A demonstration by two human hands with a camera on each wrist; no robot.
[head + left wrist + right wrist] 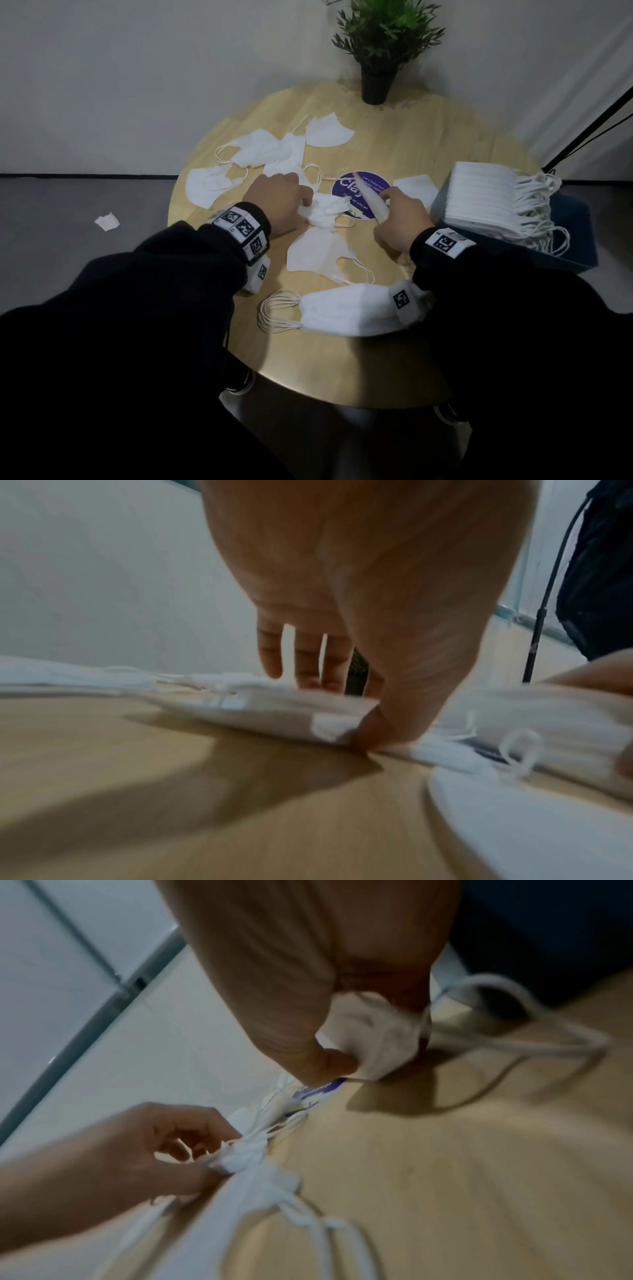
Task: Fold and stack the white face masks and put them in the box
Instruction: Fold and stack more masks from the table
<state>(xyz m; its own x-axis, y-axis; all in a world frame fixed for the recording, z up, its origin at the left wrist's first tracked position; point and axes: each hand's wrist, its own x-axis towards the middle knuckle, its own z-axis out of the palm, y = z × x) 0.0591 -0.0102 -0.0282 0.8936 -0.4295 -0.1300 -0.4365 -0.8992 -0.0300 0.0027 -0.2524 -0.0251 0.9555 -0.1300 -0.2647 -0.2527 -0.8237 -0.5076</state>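
On the round wooden table (346,370), my left hand (306,202) pinches a bunched white mask (325,214) at the centre. In the left wrist view its thumb (371,734) presses the mask's edge (274,712) onto the wood. My right hand (385,202) pinches a folded mask (370,202) held on edge; the right wrist view shows the right hand (363,1042) around that mask (387,1034). I cannot tell whether both hands hold one mask. A blue box (561,253) at the right holds a stack of folded masks (486,198).
A second folded stack (346,313) lies by my right wrist, with a flat mask (318,253) just beyond it. Several loose masks (263,150) are strewn at the far left. A potted plant (380,78) stands at the back, near a purple sticker (342,188).
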